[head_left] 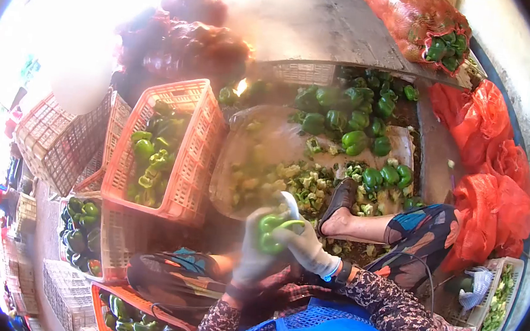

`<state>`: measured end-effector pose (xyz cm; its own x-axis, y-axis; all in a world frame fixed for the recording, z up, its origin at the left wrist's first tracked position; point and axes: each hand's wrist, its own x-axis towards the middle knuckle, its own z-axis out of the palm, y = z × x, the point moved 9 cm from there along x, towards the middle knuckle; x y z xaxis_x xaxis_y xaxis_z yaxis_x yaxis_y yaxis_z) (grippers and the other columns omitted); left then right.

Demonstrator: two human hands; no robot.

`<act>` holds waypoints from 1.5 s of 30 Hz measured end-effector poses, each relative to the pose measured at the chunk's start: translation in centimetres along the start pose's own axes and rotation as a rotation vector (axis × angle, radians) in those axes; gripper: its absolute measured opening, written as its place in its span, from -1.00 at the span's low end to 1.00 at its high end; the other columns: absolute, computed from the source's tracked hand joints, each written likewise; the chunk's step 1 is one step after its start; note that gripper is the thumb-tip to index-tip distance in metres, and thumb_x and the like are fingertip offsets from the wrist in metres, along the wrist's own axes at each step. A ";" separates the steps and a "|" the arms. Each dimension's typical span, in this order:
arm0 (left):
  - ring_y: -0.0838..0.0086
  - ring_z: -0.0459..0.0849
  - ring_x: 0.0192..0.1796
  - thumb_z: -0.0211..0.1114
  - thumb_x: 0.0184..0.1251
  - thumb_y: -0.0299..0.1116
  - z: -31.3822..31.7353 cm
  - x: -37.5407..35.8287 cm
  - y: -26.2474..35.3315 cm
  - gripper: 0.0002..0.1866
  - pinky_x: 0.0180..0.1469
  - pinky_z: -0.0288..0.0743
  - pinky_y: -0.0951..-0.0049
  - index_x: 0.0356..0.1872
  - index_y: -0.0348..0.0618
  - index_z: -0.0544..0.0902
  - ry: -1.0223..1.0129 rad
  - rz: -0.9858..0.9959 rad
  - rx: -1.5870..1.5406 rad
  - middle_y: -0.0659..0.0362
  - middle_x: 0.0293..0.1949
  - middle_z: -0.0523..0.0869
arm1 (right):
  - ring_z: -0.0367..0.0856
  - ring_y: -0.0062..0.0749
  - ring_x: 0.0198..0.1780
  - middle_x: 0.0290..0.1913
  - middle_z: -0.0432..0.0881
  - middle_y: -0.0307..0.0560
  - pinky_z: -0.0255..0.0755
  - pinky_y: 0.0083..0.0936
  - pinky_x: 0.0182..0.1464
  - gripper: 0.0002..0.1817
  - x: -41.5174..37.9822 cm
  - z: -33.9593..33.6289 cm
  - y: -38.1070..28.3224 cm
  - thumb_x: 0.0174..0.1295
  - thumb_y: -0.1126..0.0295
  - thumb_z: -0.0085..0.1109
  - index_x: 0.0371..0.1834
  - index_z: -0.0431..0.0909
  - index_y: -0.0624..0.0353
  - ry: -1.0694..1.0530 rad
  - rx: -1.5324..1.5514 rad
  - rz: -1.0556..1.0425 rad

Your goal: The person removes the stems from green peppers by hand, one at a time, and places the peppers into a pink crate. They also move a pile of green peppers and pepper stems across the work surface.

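My left hand (248, 251), in a pale glove, is closed around a green bell pepper (269, 235) in front of my lap. My right hand (310, 249), also gloved, is closed on a small knife; its pale curved blade (289, 203) points up beside the pepper. The knife's handle is mostly hidden by the fingers. The right thumb lies against the pepper. Beyond the hands, cut pepper cores and trimmings (308, 185) lie in a heap on a sheet (222, 184), with whole green peppers (340, 118) behind them.
An orange crate (196, 152) with cut peppers stands at left, near a crate of dark green peppers (80, 224). Another orange-rimmed crate (96, 296) sits below. Red mesh bags (492, 162) lie at right, beside a trimmings crate (512, 279). Glare washes out the upper left.
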<state>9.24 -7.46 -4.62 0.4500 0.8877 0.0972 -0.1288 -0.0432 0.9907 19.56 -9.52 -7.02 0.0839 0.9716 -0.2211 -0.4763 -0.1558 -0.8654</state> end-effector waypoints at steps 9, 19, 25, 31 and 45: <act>0.45 0.60 0.10 0.52 -0.07 -0.49 -2.9 2.9 0.0 -0.31 0.20 0.57 0.40 0.18 -0.10 0.44 0.097 -0.027 -0.047 0.15 0.13 0.61 | 0.66 -0.61 -0.19 -0.03 0.67 -0.26 0.56 -0.59 -0.23 -0.62 2.2 -1.5 1.2 0.49 0.16 0.15 0.28 0.55 0.06 -0.055 0.273 0.073; 0.35 0.72 -0.04 0.16 0.57 -0.11 -36.2 10.3 -1.2 -0.63 0.07 0.61 0.23 0.19 -0.11 0.62 0.295 -0.207 0.622 0.03 0.02 0.76 | 0.64 0.01 0.31 0.33 0.61 0.22 0.53 -0.15 0.30 -0.24 8.9 -2.4 -5.0 0.33 0.25 0.32 0.63 0.32 -0.11 -0.336 -1.342 -0.417; -0.19 0.66 0.24 0.38 0.40 0.11 -30.3 8.0 -3.0 -0.24 0.29 0.49 -0.01 0.41 -0.26 0.49 0.393 -0.407 1.551 -0.21 0.27 0.66 | 0.68 -0.17 -0.43 -0.07 0.78 0.19 0.63 -0.15 -0.28 -0.40 11.1 -31.0 0.2 0.51 0.22 0.04 0.63 0.33 -0.25 0.260 -1.621 -0.390; -0.19 0.68 0.18 0.50 0.27 -0.21 -30.1 8.9 -3.0 -0.26 0.27 0.50 0.00 0.41 -0.34 0.45 0.396 -0.369 1.603 -0.25 0.23 0.68 | 0.64 0.10 0.29 0.35 0.54 0.23 0.53 -0.07 0.31 -0.20 11.4 -43.8 -0.7 0.22 0.04 0.38 0.56 0.34 -0.15 0.573 -1.522 0.409; 0.05 0.43 0.50 0.42 0.47 -0.15 -19.1 9.4 0.7 -0.21 0.59 0.22 0.09 0.58 -0.29 0.30 0.277 0.052 1.148 -0.16 0.50 0.45 | 0.70 -0.34 -0.02 0.17 0.70 -0.14 0.62 -0.31 0.16 -0.13 10.8 -21.5 -7.4 0.26 0.10 0.48 0.62 0.31 0.04 0.183 -0.309 0.155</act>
<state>-3.48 9.59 -4.80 0.2422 0.9359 0.2560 0.7919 -0.3431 0.5052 42.78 -1.71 -12.69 0.1999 0.8889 -0.4122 -0.2122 -0.3715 -0.9039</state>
